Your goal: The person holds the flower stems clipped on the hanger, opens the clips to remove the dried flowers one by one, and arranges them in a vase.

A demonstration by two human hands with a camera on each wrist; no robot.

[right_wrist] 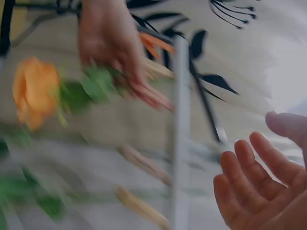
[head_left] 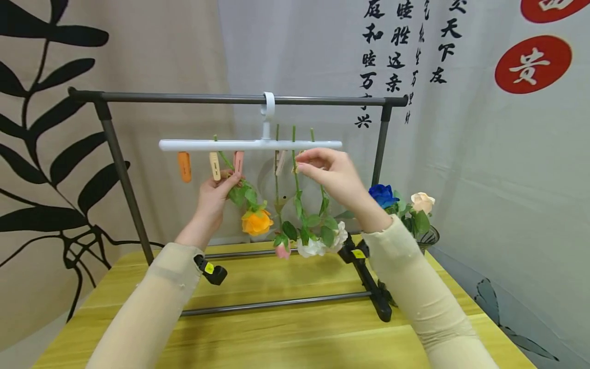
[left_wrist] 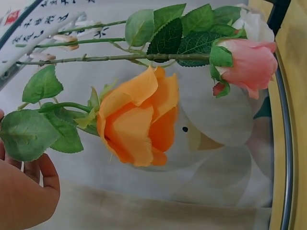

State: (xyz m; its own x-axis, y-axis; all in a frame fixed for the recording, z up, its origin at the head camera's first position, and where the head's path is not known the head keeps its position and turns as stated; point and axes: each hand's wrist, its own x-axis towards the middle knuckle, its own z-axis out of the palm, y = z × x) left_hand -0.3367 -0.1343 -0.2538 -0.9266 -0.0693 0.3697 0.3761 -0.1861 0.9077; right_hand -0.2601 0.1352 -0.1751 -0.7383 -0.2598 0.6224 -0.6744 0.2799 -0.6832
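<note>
My left hand (head_left: 216,192) holds an orange rose (head_left: 257,222) by its stem, bloom hanging down and stem slanting up behind the white hanger (head_left: 207,145). Its fingertips are right at the lower end of a pink clothespin (head_left: 238,162). In the left wrist view, leaves (left_wrist: 29,134) partly cover that hand. My right hand (head_left: 334,174) is raised just below the bar's right half, beside a yellow clothespin (right_wrist: 141,207). The right wrist view shows its fingers (right_wrist: 235,177) loosely bent around nothing. A pink rose (head_left: 282,250) and white flowers (head_left: 311,247) hang upside down from the hanger.
The hanger hooks over a dark metal rack (head_left: 184,97) standing on the wooden table (head_left: 258,333). Orange (head_left: 185,167) and cream clothespins (head_left: 214,166) hang at left. Blue (head_left: 383,196) and peach roses (head_left: 422,202) stand in a wire holder (head_left: 429,237) at right.
</note>
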